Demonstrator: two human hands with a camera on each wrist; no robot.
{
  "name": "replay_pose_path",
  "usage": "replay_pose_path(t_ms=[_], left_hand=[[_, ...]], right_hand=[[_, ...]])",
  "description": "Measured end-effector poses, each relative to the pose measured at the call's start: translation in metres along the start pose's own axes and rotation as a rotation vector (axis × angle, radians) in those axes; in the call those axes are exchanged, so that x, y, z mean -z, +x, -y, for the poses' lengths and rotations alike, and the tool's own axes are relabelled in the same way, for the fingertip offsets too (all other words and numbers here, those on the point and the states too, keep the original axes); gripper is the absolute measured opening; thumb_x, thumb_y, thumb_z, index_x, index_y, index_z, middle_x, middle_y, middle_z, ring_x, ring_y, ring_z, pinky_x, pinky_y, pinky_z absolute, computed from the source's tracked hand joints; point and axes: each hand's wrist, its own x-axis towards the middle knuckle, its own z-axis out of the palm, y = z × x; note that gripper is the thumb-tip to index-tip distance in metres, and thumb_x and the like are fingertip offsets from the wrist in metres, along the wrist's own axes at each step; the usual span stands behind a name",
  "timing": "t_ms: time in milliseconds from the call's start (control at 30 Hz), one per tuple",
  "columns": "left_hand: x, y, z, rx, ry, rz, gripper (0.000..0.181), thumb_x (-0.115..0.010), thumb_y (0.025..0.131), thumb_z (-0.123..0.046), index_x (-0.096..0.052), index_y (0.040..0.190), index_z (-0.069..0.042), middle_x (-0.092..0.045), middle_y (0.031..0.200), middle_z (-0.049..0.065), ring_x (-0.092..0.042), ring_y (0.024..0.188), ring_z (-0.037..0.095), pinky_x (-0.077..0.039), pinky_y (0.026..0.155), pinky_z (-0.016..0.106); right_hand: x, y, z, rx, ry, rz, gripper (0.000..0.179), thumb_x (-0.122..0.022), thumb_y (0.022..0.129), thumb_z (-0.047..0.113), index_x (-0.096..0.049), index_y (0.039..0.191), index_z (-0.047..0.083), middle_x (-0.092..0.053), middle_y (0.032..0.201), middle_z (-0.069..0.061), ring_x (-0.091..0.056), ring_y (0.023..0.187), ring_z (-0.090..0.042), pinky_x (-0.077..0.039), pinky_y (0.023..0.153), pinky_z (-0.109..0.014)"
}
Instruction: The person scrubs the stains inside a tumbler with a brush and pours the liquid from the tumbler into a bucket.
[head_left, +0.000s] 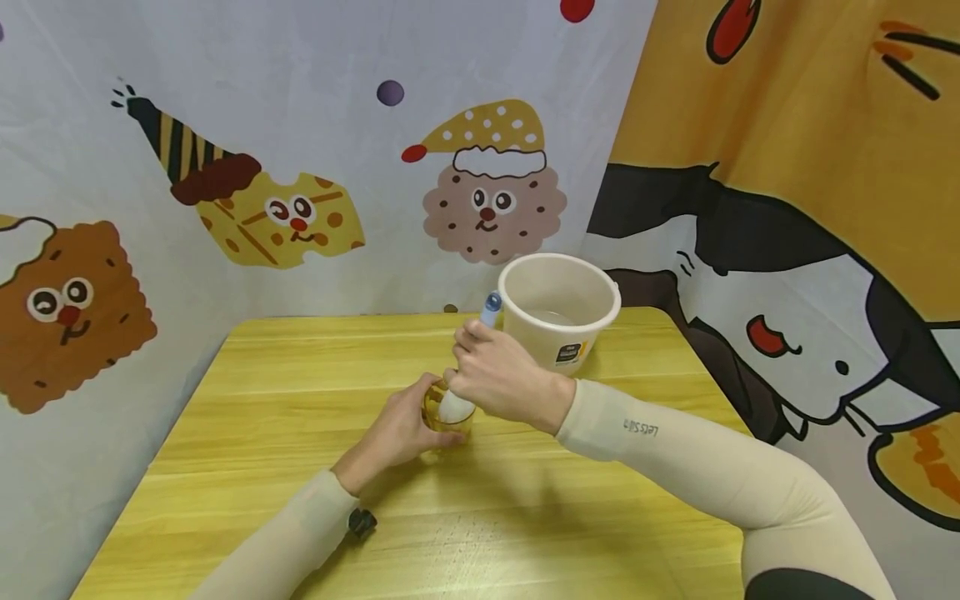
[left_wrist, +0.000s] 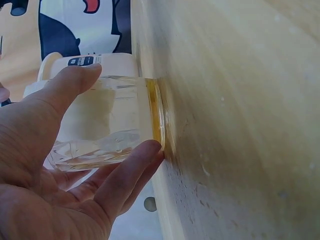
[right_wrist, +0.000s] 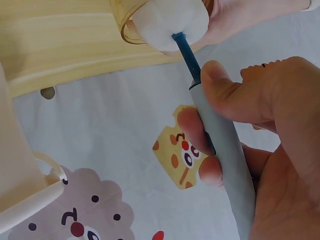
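My left hand (head_left: 397, 425) grips a clear amber-tinted glass (left_wrist: 127, 115) low over the wooden table, thumb on one side and fingers on the other. Inside the glass sits the white sponge head (right_wrist: 167, 22) of a cup brush, showing through the wall in the left wrist view. My right hand (head_left: 510, 375) holds this brush by its grey-blue handle (right_wrist: 222, 135), fingers wrapped round it and thumb along it. The handle slants up from the glass, its end (head_left: 491, 304) rising above the right fist.
A cream plastic bucket (head_left: 540, 333) with a little liquid in it stands at the table's back right, just beyond the right hand. Small water drops (head_left: 472, 533) dot the wooden table (head_left: 300, 392) near the front. A cartoon-printed cloth (head_left: 315, 67) hangs behind.
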Motion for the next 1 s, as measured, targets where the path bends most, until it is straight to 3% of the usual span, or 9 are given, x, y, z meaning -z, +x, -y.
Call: replay_pose_path(t_ms=[233,433,633,1000], left_hand=[[0.0002,-0.0009,-0.0018,0.005,0.001,0.003,0.082,-0.109,0.085,-0.037,-0.062,0.148,-0.014,-0.081,0.131,0.01,-0.078,0.112,0.025,-0.068,0.089,0.04],[0.0004,0.0001,-0.0019,0.015,-0.003,0.0,0.079,-0.109,0.084,-0.036,-0.063,0.144,-0.014,-0.08,0.128,0.009,-0.076,0.108,0.021,-0.066,0.085,0.037],[0.0009,0.001,-0.0033,0.017,0.003,-0.003,0.078,-0.109,0.084,-0.036,-0.063,0.143,-0.015,-0.081,0.127,0.01,-0.075,0.106,0.02,-0.065,0.084,0.036],[0.0007,-0.0016,-0.006,0.017,0.015,-0.011,0.078,-0.109,0.084,-0.034,-0.063,0.144,-0.017,-0.081,0.126,0.007,-0.076,0.105,0.02,-0.066,0.084,0.037]], right_hand=[[0.0038,-0.0003,0.0008,0.018,0.015,0.06,0.028,-0.098,0.087,0.038,-0.085,0.112,0.033,-0.088,0.11,0.004,-0.07,0.111,-0.019,-0.044,0.109,-0.039],[0.0019,-0.0002,0.0012,0.017,-0.009,0.034,0.022,-0.094,0.095,0.033,-0.085,0.114,0.035,-0.089,0.108,0.003,-0.069,0.109,-0.019,-0.043,0.107,-0.038],[0.0014,-0.0007,0.0021,0.021,-0.031,-0.001,0.027,-0.096,0.089,0.028,-0.084,0.113,0.035,-0.089,0.104,0.003,-0.069,0.108,-0.019,-0.042,0.106,-0.038],[-0.0027,-0.0008,0.006,0.039,-0.063,-0.048,0.03,-0.097,0.089,0.029,-0.081,0.114,0.032,-0.088,0.104,0.003,-0.069,0.107,-0.019,-0.042,0.106,-0.036]])
